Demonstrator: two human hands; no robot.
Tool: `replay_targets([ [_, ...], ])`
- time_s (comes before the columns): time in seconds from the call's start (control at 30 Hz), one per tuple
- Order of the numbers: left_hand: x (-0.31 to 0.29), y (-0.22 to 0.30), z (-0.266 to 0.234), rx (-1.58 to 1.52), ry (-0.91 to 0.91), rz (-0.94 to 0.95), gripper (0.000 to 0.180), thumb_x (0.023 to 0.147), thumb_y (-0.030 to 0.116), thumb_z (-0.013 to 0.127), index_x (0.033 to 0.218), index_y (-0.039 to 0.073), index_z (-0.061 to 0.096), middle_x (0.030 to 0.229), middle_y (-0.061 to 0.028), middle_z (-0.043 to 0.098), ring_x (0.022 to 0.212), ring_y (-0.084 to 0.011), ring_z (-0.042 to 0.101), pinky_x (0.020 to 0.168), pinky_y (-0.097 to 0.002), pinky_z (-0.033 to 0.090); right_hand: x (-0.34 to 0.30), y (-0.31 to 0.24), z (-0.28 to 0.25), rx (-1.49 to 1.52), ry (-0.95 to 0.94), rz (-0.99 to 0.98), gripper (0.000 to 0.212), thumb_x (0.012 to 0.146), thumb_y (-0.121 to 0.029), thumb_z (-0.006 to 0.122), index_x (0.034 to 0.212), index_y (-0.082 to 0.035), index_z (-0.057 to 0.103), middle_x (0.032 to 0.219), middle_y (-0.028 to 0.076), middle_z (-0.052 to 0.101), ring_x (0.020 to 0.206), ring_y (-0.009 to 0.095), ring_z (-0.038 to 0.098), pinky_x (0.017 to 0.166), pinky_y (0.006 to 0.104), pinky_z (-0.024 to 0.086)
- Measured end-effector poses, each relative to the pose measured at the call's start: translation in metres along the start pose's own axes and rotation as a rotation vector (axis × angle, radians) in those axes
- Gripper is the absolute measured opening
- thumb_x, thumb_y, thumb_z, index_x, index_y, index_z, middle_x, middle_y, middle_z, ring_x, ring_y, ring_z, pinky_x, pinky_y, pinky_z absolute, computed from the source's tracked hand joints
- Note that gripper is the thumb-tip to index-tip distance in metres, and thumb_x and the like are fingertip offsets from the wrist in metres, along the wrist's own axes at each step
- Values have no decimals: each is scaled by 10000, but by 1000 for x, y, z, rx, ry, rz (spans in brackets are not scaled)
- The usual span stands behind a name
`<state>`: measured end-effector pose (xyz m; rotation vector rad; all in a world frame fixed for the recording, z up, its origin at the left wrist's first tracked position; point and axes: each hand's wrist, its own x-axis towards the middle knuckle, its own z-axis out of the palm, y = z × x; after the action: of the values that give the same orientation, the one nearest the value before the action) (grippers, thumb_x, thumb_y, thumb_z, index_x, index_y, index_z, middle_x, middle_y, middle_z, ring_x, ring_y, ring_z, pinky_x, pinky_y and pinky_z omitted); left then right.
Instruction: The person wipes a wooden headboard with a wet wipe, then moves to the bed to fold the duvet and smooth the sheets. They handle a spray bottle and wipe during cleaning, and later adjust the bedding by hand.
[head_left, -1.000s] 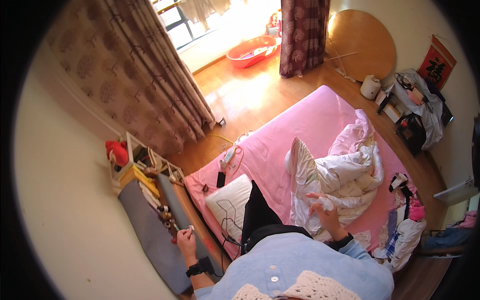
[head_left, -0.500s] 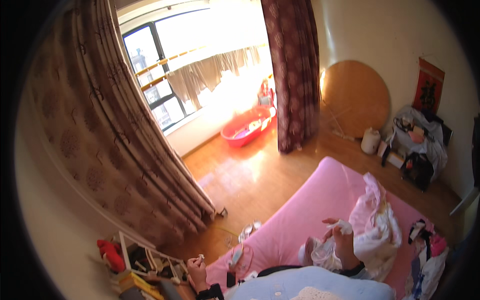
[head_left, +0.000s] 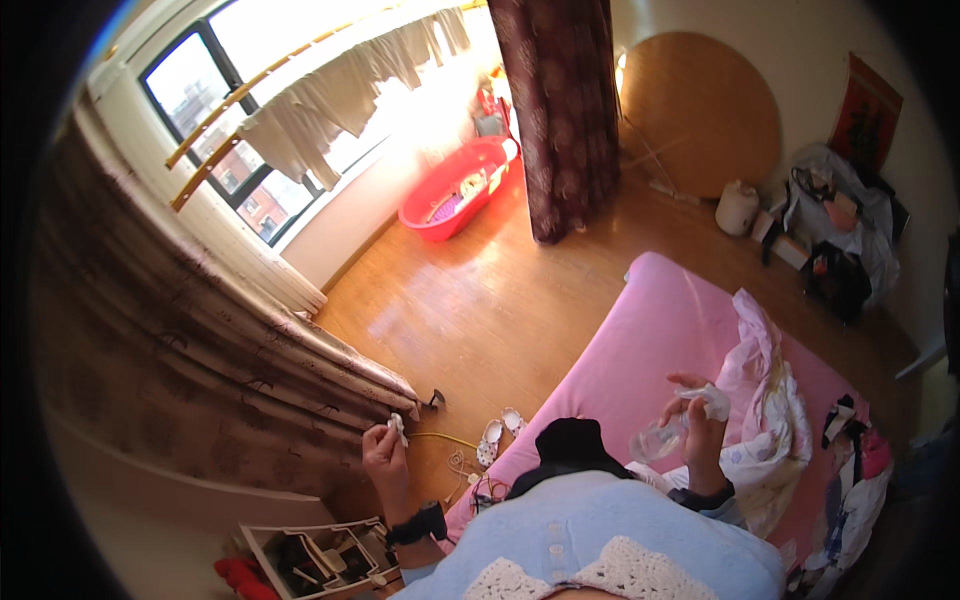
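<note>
Pinched in the left hand (head_left: 384, 447): a small white wad (head_left: 397, 428). Clear bottle (head_left: 652, 440) and white tissue (head_left: 708, 399) gripped by the right hand (head_left: 700, 432), now raised at 3 o'clock.

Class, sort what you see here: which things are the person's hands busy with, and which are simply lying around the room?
In hand:
- left hand pinching a small white crumpled wad
- right hand holding a clear plastic bottle and a white crumpled cloth

Lying about:
- red plastic tub
- white slippers
- pink bed sheet
- round wooden tabletop
- white jug
</note>
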<state>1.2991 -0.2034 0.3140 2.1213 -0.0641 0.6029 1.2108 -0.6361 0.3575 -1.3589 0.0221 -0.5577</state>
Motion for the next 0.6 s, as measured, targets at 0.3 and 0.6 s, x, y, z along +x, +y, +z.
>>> replay_targets([
  [0.3, 191, 9, 171, -58, -241, 161, 238, 856, -58, 601, 1066, 10, 690, 906, -58, 564, 782, -114, 543, 645, -223, 435, 93, 54, -51, -162, 483, 5, 640, 956, -506, 454, 1229, 73, 446, 1177, 198, 569, 619, 156, 563, 607, 251, 449],
  [0.6, 267, 1, 288, -36, -457, 263, 256, 857, -67, 588, 1076, 15, 692, 935, -55, 577, 801, -126, 557, 681, -245, 473, 70, 100, -112, -322, 819, 51, 669, 965, -526, 402, 1271, 68, 429, 1233, 204, 550, 631, 154, 543, 647, 276, 441],
])
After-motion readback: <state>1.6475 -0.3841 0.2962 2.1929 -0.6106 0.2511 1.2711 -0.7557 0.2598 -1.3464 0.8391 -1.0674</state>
